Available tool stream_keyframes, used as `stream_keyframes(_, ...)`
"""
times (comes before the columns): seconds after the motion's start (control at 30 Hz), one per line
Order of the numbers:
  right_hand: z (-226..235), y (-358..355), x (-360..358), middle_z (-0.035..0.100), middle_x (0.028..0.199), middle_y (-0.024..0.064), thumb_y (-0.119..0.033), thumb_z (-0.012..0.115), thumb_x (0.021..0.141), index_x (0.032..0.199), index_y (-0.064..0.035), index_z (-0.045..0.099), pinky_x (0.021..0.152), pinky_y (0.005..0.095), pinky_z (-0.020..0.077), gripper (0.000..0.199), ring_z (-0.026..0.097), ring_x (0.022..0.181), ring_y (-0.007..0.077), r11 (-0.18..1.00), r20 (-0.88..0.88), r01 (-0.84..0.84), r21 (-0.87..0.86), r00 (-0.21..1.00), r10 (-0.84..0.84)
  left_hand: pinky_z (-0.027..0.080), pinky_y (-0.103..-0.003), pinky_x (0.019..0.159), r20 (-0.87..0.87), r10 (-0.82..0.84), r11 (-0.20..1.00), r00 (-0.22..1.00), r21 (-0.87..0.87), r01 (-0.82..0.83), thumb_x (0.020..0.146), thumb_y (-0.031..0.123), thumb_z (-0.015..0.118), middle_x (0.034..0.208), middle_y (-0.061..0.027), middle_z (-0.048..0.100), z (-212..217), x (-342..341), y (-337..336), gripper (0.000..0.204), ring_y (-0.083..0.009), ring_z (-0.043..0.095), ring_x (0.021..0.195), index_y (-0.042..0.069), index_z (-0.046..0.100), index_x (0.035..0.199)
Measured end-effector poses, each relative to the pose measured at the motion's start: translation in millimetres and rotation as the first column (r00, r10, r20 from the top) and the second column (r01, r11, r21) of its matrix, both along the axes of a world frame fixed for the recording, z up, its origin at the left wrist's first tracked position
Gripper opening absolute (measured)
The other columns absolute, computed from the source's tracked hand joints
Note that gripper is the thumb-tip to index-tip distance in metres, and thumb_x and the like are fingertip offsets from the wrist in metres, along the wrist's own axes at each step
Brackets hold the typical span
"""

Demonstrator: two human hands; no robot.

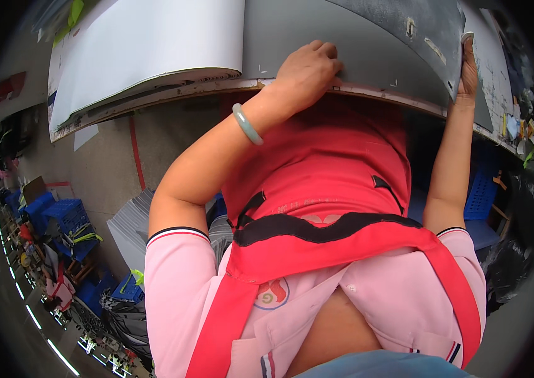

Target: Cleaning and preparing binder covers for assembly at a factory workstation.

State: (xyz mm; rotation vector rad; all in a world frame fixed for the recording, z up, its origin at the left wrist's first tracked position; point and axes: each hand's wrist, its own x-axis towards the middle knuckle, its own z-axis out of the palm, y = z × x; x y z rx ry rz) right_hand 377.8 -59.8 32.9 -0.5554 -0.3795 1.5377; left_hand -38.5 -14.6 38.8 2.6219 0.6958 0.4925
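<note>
A flat grey sheet (317,47) lies on the worktable in front of me. My left hand (310,70) rests on it near the front edge, its fingers curled down and a green bangle on the wrist. What those fingers hold, if anything, is hidden. At the right, a darker, scuffed grey panel (399,28) with small slots overlaps the sheet, its lower edge curving. My right hand (468,69) grips this panel's right edge. Something small and pale shows at that hand's upper end, too small to name.
Left of the grey sheet lies a stack of white sheets (153,44) with rolled front edges. The table's worn front edge (216,87) runs close to my apron. Blue crates (65,217) stand on the floor at left; another blue crate (482,189) is under the table at right, near black plastic (522,233).
</note>
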Motion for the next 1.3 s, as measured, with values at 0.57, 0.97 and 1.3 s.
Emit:
stream_keyframes(0.57,39,-4,1,0.061,0.135,0.0182,-0.030,0.063,0.100,0.136,-0.0012,0.056,0.108,0.0521,0.0465,0.047,0.059,0.125,0.0316,0.971,-0.134,0.018,0.240,0.991,0.015,0.051,-0.039,0.084,0.081,-0.214,0.949,0.974,0.252,0.187,0.079,0.010,0.066,0.099,-0.0085,0.065,-10,165,-32,0.014,-0.0280,0.063,0.095,0.009,0.068,0.093)
stream_keyframes(0.97,30,-34,-6,0.068,0.126,0.0101,-0.023,0.067,0.097,0.119,-0.0045,0.068,0.116,0.0531,0.0340,0.028,0.058,0.124,0.0266,0.967,-0.231,0.203,0.154,0.959,-0.164,0.055,-0.044,0.084,-0.090,-0.041,0.937,0.995,-0.349,0.007,0.097,0.045,0.058,0.101,-0.0181,0.073,-4,238,-14,0.045,-0.0356,0.070,0.099,0.004,0.075,0.104)
stream_keyframes(1.3,-23,-52,-33,0.067,0.126,0.0115,-0.032,0.063,0.100,0.122,-0.0056,0.063,0.106,0.0462,0.0479,0.035,0.062,0.119,0.0270,0.978,-0.021,0.142,0.155,0.990,-0.140,0.055,-0.043,0.081,0.404,0.629,0.771,0.664,-0.436,-0.465,0.097,0.024,0.057,0.080,-0.0123,0.069,15,84,207,0.026,-0.0281,0.070,0.085,0.006,0.076,0.098)
